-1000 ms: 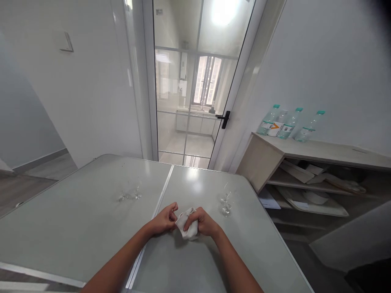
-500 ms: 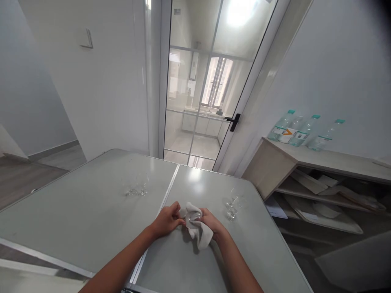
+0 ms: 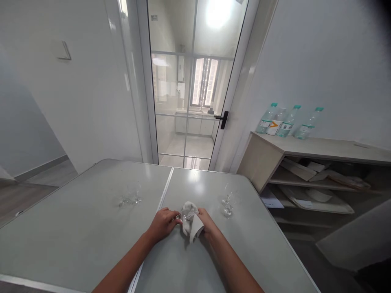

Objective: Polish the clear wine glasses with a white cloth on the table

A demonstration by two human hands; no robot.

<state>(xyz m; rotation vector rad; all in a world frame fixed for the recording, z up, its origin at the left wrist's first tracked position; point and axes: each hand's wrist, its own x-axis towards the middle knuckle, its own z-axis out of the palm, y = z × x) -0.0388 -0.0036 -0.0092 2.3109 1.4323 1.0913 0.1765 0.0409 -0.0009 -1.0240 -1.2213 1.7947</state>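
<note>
My right hand (image 3: 208, 223) is closed on a crumpled white cloth (image 3: 195, 228), just right of the table's centre seam. The cloth is bunched around a small clear glass (image 3: 188, 213), which shows in part through its folds. My left hand (image 3: 165, 223) pinches the glass at its left end, thumb and fingers closed. The glass's full shape is hidden by the cloth and fingers. Beyond my right hand, clear glassware (image 3: 227, 205) rests on the table. More clear glassware (image 3: 130, 200) lies farther left; its outlines are faint.
The grey-green table (image 3: 91, 228) has a pale metal seam (image 3: 166, 189). A glazed door (image 3: 186, 122) with a black handle (image 3: 224, 120) stands behind it. To the right, a shelf unit (image 3: 265, 162) carries several plastic bottles (image 3: 285, 124) on top and papers inside.
My view has turned slightly, so the room sits differently in it. The cloth is folded more compactly around the glass, its hanging end shifted left. Both hands keep their hold.
</note>
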